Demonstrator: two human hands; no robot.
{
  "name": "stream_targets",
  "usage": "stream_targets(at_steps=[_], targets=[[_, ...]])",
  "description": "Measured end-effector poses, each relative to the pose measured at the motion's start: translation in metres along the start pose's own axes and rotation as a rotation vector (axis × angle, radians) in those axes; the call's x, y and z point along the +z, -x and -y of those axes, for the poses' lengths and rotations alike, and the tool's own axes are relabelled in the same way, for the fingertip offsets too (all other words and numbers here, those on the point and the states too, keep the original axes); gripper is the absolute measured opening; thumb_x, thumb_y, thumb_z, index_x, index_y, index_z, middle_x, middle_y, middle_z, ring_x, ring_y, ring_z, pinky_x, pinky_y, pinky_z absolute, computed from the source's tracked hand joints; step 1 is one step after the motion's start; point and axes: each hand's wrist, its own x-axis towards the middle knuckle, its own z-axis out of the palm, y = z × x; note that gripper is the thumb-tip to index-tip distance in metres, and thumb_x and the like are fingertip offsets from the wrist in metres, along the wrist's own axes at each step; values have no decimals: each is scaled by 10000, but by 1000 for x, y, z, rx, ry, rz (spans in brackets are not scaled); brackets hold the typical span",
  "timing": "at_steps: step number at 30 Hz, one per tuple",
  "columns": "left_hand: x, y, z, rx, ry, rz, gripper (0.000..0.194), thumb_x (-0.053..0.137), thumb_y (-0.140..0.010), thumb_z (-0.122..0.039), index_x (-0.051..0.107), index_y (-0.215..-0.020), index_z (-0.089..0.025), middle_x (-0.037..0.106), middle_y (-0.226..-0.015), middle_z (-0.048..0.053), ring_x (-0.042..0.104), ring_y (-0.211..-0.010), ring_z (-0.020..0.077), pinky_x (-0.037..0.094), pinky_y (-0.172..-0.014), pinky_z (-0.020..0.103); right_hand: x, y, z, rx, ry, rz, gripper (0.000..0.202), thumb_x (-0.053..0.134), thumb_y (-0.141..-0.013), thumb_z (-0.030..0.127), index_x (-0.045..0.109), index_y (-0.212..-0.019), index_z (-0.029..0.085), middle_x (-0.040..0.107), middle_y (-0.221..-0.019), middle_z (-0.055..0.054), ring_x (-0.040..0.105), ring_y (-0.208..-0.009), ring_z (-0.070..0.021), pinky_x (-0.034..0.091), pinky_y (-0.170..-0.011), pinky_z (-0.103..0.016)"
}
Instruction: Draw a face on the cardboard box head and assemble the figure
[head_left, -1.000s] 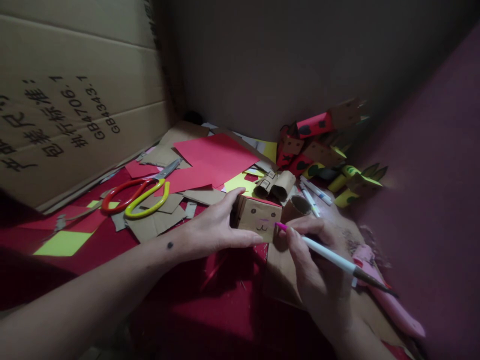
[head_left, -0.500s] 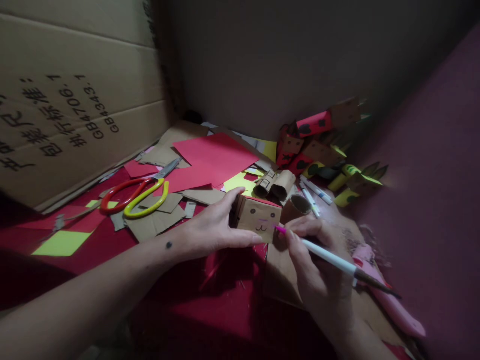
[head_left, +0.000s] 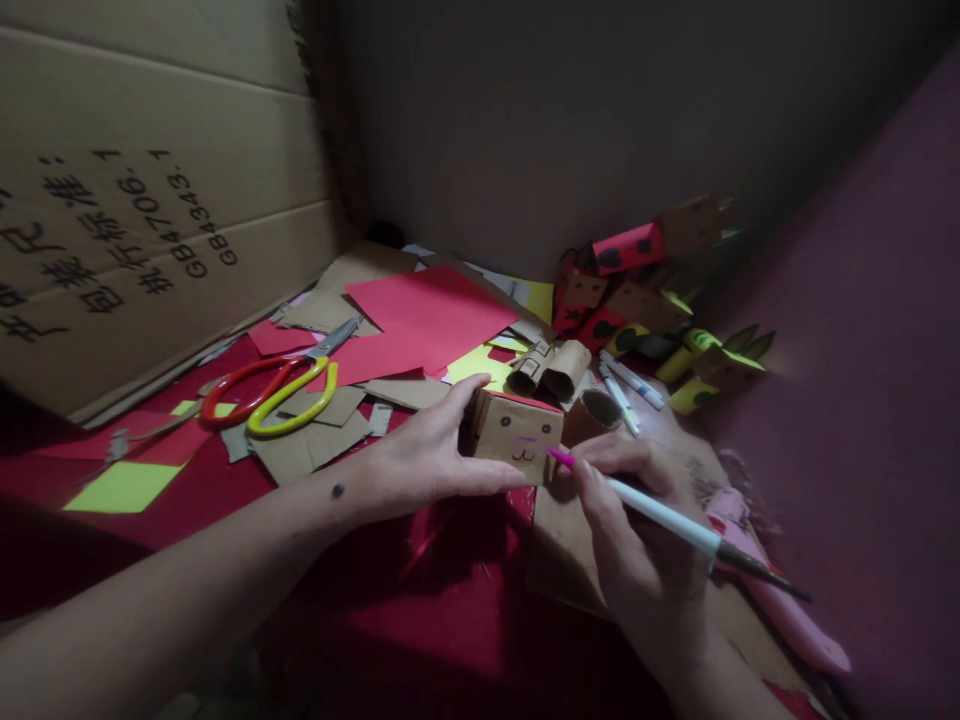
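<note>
My left hand (head_left: 435, 455) grips a small cardboard box (head_left: 491, 445) by its left side, thumb along the lower front edge. Two round eyes, a small pink-purple mark and a curved mouth are drawn on the box's front. Between the thumb and fingers of my right hand (head_left: 637, 530) is a white marker (head_left: 664, 515) with a pink tip and a dark rear end. The tip is at the right part of the drawn face; whether it touches the card I cannot tell. A cardboard tube (head_left: 596, 412) stands right behind the box.
Scissors (head_left: 289, 385) with red and yellow handles lie at left among paper and cardboard scraps. Red paper (head_left: 431, 315) lies further back. Several decorated cardboard figures (head_left: 630, 250) are piled at back right, near white markers (head_left: 622, 400). A pink tool (head_left: 787, 610) lies right. A large carton (head_left: 157, 190) stands left.
The marker's rear end has swung slightly right and down, with a small shift of my right hand. My left hand and the box look unmoved.
</note>
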Motion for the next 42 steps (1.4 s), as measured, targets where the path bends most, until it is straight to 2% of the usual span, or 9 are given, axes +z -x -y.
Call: stream_targets(at_steps=[9,19,26,33,39,42], targets=[[1,2,-4,6,18,6,737,804,-676,-381,457,-1310,-237,710,-1157,50,647,-1137,316,543,-912,381,2,-1,1,12,72,-56,87,580,-931,182,588,-850,212,613,-766,-2,600,-700,-152,493,-657,-317],[0,0,0,13,26,16,780,811,-659,-407,456,-1333,-240,711,-1146,62,653,-1121,330,550,-911,417,2,1,-2,-13,140,-11,94,570,-935,157,591,-861,211,615,-782,-1,598,-733,-142,499,-691,-298],[0,0,-1,3,16,11,790,818,-651,-403,447,-1330,-243,711,-1141,62,657,-1111,331,550,-898,407,-1,2,-3,-18,102,30,98,558,-940,146,559,-872,216,606,-799,0,589,-762,-142,481,-721,-310],[0,1,-2,2,30,13,778,814,-664,-369,445,-1334,-227,713,-1133,63,655,-1110,324,544,-899,398,0,2,-3,24,38,23,115,551,-940,131,554,-860,213,585,-812,1,571,-772,-141,450,-738,-323],[1,2,-5,1,11,2,747,803,-681,-335,448,-1329,-222,711,-1158,51,647,-1136,305,541,-920,376,2,-1,0,7,-20,-25,114,571,-925,128,578,-837,200,587,-768,17,552,-670,-120,471,-701,-311],[2,2,-5,1,11,7,713,798,-682,-345,468,-1302,-224,710,-1164,56,647,-1140,314,550,-907,380,2,-2,2,-21,4,-20,104,574,-920,121,593,-850,195,614,-775,8,592,-718,-132,481,-699,-299]])
